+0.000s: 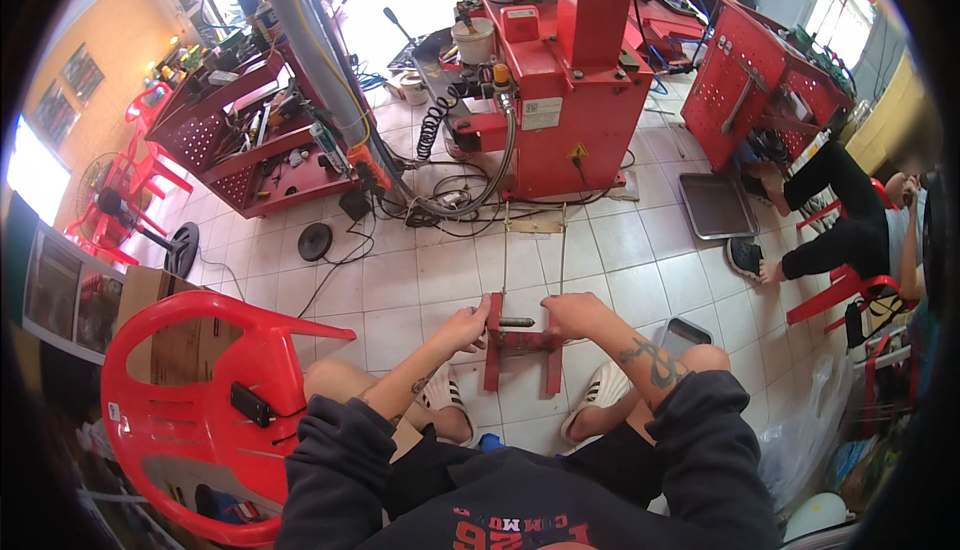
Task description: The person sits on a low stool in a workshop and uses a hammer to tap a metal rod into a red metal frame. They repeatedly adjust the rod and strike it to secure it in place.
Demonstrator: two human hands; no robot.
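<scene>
A small red metal frame (493,365) with two uprights and a crosspiece stands on the tiles between my feet. My left hand (464,331) is closed on the top of its left upright, the thumb along the edge. At the right upright my right hand (580,316) is closed, its fingers curled and partly hidden from view. Between the hands, a dark threaded bolt (516,322) points sideways from the left upright. Two thin rods (562,250) run from near the frame's top to a short wooden strip (535,228) on the floor.
A large red machine (575,140) with cables and a coiled hose stands ahead. Red tool carts (235,165) flank it. A red plastic chair (140,370) holding a phone (250,404) is at my left. A metal tray (718,206) and a seated person (850,200) are to the right.
</scene>
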